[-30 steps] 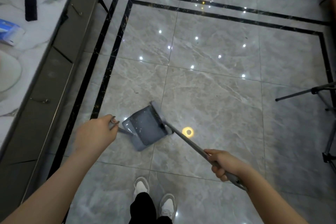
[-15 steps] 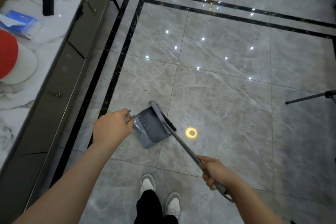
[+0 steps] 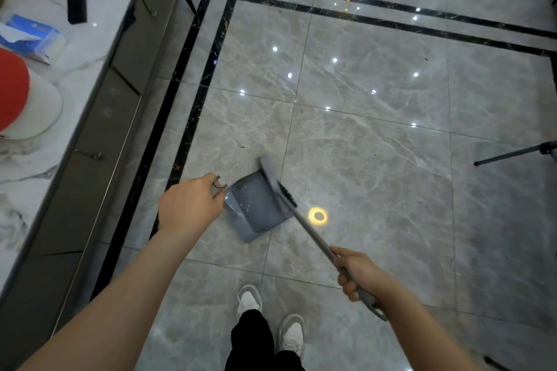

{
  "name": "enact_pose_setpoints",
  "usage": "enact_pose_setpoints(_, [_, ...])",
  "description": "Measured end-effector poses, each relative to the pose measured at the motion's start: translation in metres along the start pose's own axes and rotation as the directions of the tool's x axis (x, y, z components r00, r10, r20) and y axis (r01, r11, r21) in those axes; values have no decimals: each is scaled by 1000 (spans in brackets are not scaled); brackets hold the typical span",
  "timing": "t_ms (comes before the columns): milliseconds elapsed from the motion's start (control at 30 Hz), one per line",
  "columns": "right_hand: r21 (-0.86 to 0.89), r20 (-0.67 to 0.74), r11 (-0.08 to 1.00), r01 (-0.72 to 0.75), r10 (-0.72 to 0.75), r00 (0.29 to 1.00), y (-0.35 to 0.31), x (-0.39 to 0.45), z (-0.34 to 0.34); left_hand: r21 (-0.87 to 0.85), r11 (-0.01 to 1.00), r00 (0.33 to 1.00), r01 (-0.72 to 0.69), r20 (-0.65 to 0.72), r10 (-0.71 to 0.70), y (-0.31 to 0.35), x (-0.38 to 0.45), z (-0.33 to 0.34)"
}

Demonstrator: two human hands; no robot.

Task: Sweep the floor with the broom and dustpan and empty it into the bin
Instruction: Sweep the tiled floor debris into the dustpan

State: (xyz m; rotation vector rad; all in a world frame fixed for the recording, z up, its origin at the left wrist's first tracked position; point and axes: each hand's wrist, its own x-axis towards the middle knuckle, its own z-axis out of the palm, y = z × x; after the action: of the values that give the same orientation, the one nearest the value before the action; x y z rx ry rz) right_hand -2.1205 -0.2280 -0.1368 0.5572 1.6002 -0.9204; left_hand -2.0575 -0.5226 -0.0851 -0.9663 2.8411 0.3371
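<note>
The dustpan [image 3: 256, 211] sits on the floor [image 3: 376, 144] ahead of my shoes [image 3: 249, 300], with the broom [image 3: 275, 187] head lying across its right edge. My left hand [image 3: 188, 208] is at the dustpan's left, my right hand [image 3: 357, 272] behind and right of it on the broom's handle. The desk [image 3: 45, 75] runs along my left, carrying a tissue pack [image 3: 30, 37].

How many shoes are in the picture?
2. The left shoe and the right shoe stand on the floor at the bottom centre, partly covered by black trouser legs.

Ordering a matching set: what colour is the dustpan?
Grey-blue, matching the broom; the dustpan shows best in the head view.
</note>
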Motion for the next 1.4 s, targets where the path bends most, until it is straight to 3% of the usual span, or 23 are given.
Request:
enact_pose_setpoints(167, [157, 188, 984, -83, 52, 981, -3, -9, -8, 12, 1000, 1000, 0, 16, 0, -1, 0, -1])
enact_pose_setpoints(467, [225, -70, 974, 15, 1, 998, 0, -27, -62, -18, 1000, 993, -8, 122, 10, 7, -15, -8])
enact_pose_setpoints(733, [183, -253, 983, 7, 40, 967, 51, -40, -111, -32, 999, 992, -38, 123, 42, 1, -53, -11])
enact_pose_setpoints(967, [195, -335, 978, -68, 132, 933, 117, -51, -125, 79, 977, 969, -200, 165, 185, -15, -77, -20])
enact_pose_setpoints(1167, [354, -241, 922, -158, 253, 937, 174, -61, -82, 46, 975, 947, -217, 251, 199, -55, -110, -11])
enact_pose_setpoints(1400, [460, -95, 880, -121, 184, 978, 185, -79, 13, 3, 982, 955, -190, 233, 184, -99, -116, -8])
